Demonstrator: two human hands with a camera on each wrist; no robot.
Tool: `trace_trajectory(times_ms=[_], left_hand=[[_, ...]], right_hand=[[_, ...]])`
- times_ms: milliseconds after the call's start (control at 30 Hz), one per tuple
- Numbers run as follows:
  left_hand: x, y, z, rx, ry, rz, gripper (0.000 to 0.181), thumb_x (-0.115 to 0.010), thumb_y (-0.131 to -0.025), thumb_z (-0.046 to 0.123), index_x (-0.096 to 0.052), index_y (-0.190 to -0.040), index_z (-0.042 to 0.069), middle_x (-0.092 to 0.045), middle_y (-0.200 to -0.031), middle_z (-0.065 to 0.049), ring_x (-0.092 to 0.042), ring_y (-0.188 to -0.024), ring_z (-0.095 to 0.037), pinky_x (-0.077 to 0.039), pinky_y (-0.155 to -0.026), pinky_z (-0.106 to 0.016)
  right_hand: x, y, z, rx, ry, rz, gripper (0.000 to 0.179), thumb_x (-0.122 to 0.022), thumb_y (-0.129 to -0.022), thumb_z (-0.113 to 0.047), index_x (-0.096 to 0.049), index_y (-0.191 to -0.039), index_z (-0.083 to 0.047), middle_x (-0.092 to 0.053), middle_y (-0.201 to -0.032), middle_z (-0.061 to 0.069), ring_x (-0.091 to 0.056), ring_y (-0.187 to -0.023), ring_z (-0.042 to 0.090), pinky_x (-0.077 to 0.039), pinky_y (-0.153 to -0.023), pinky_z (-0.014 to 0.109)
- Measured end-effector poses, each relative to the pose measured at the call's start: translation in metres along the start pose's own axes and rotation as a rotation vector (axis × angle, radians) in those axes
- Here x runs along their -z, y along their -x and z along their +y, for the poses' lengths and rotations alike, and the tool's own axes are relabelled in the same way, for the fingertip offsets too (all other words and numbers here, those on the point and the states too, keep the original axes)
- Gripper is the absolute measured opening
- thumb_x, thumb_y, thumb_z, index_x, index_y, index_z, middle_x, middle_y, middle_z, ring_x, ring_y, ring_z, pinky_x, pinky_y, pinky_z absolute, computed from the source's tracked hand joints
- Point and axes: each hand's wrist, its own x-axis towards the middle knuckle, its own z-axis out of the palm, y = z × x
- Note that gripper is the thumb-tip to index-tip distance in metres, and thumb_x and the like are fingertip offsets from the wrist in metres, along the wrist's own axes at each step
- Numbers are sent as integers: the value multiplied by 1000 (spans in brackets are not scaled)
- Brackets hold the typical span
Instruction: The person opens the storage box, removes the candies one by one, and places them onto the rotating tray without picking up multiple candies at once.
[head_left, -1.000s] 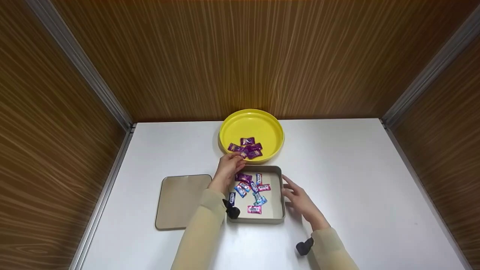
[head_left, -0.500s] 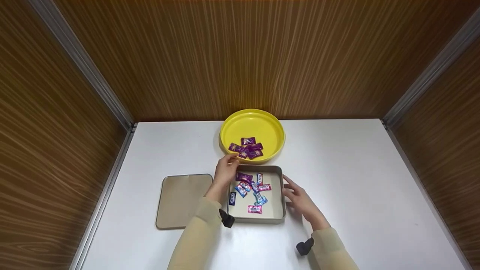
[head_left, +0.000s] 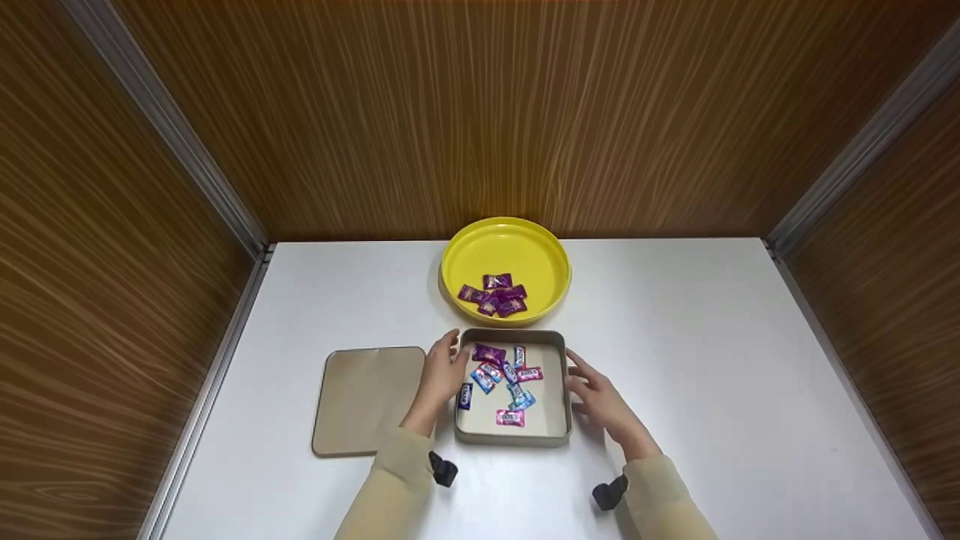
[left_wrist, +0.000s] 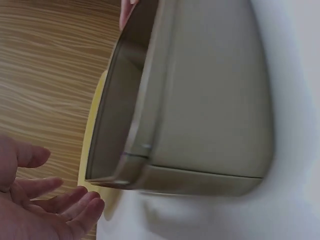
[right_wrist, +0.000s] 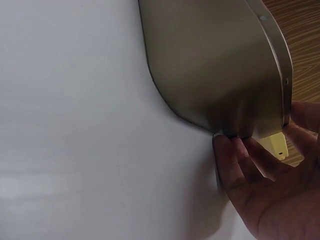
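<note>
A rectangular metal tin (head_left: 551,405) without its lid holds several small wrapped candies (head_left: 510,418) in blue, pink and dark wrappers, with purple ones (head_left: 489,354) near its back left corner. My left hand (head_left: 444,373) is at the tin's left side, its thumb over the rim in the head view. The left wrist view shows its fingers loosely spread, with nothing between them. On the opposite side, my right hand (head_left: 604,397) rests its fingertips against the tin's outer wall. In the right wrist view those fingers (right_wrist: 260,157) are fairly straight, with the thumb up by the rim.
Behind the tin stands a round yellow tray (head_left: 502,247) holding several purple-wrapped candies (head_left: 497,281). A flat tan lid (head_left: 367,401) lies to the left on the white table (head_left: 697,337). Wood-patterned panels (head_left: 495,112) enclose the back and both sides.
My left hand has drawn back from the front edge of the yellow tray, toward me and left, to the tin's left side. My right hand has stayed at the tin.
</note>
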Motion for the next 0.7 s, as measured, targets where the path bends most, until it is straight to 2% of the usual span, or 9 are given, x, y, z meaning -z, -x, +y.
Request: trace_trajectory(times_ms=[200, 433, 533, 700], left_hand=[[-2, 10, -13, 29, 22, -54, 46, -51, -100, 8, -41, -141, -10, -53, -131, -29, -57, -115, -40, -46, -98, -48], [-2, 17, -26, 11, 26, -77, 43, -45, -102, 8, -45, -144, -3, -49, -140, -25, -46, -129, -39, -35, -107, -50], [-2, 20, -30, 35, 48, -97, 45, -45, -102, 9, -42, -147, 3, -50, -141, -22, -50, -125, -37, -38, -105, -50], [-4, 22, -35, 62, 71, -114, 47, -44, -103, 10, -39, -150, 7, -52, -139, -21, -56, -119, -34, -44, -100, -48]], right_hand=[[0, 0, 0, 7, 2, -2, 59, -50, -103, -18, -25, -156, -12, -33, -149, 30, -37, -132, 51, -47, -96, 53], [0, 2, -3, 15, 16, -1, 59, -48, -102, -15, -25, -156, -9, -36, -147, 31, -40, -130, 50, -46, -96, 54], [0, 0, -1, 16, 31, 2, 58, -47, -102, -13, -25, -156, -9, -36, -146, 31, -41, -130, 50, -47, -95, 54], [1, -12, 18, 18, 20, 33, 57, -47, -102, -14, -27, -156, -12, -37, -146, 30, -43, -129, 50, -47, -95, 55]])
